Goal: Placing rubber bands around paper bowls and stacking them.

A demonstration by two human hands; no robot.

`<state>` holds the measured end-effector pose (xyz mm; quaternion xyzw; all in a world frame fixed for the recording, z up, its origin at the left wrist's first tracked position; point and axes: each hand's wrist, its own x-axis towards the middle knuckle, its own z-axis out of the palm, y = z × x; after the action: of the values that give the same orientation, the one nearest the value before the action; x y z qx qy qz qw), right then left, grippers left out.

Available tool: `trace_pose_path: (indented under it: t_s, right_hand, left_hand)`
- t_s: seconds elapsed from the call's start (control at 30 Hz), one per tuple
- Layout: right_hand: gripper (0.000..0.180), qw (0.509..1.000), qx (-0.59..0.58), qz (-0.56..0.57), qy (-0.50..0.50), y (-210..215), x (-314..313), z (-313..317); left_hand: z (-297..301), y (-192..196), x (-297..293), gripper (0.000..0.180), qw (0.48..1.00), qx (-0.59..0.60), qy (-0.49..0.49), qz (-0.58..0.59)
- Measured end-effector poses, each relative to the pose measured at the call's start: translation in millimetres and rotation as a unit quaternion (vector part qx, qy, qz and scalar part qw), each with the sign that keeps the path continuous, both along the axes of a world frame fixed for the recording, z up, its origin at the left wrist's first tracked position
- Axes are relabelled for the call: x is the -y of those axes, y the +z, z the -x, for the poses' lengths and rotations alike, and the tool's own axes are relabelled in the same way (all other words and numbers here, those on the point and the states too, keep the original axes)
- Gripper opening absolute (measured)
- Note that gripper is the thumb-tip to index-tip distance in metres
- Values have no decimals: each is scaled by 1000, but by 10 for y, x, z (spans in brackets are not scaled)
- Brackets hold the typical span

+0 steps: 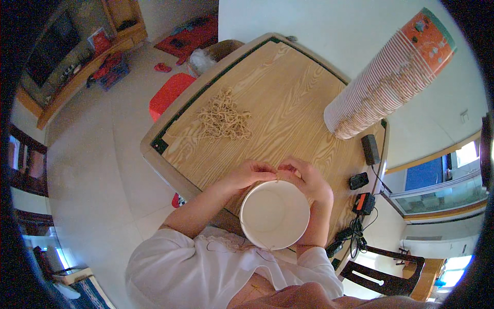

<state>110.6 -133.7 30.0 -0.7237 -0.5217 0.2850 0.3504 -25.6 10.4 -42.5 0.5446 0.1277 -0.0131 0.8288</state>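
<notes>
A white paper tub [275, 215] is tipped with its round mouth toward me, close against my body at the table's near edge. At its far rim my left hand [251, 174] and my right hand [307, 178] meet, fingers closed in a pinch. Between the fingertips shows a short bit of tan twine [278, 177]; how it is looped or tied is too small to tell. The right palm lies along the tub's right side. Farther left on the table lies a loose, tangled heap of twine [225, 119], apart from both hands.
A tall leaning stack of nested paper tubs [386, 77] stands at the table's far right. Below it are a black box [370, 149], small black devices [358, 180] and tangled cables [355, 232]. A red stool [172, 95] is beyond the left edge; a dark chair [383, 270] is at right.
</notes>
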Motion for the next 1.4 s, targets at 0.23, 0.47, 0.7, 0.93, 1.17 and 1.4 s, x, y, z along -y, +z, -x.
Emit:
trace_pose_path:
  t_s: [0.23,0.47,0.7,0.93,1.17,1.4]
  right_hand:
    - [14,999,50,-5,19,-62,15,-21]
    - [12,996,88,-6,8,-66,-4,-38]
    - [11,997,81,-5,11,-74,0,-44]
    - [11,998,62,24,-2,-42,-18,-22]
    - [15,998,59,16,-14,-20,-23,-10]
    - [12,998,53,-23,-28,-68,34,-44]
  left_hand:
    - [13,-47,29,19,999,18,30,-25]
    - [32,95,77,23,994,14,89,-58]
    - [-1,89,103,16,949,41,119,-288]
    - [21,97,103,17,929,73,130,-339]
    - [19,158,111,15,928,66,128,-343]
    - [-87,-193,-4,13,992,35,106,-53]
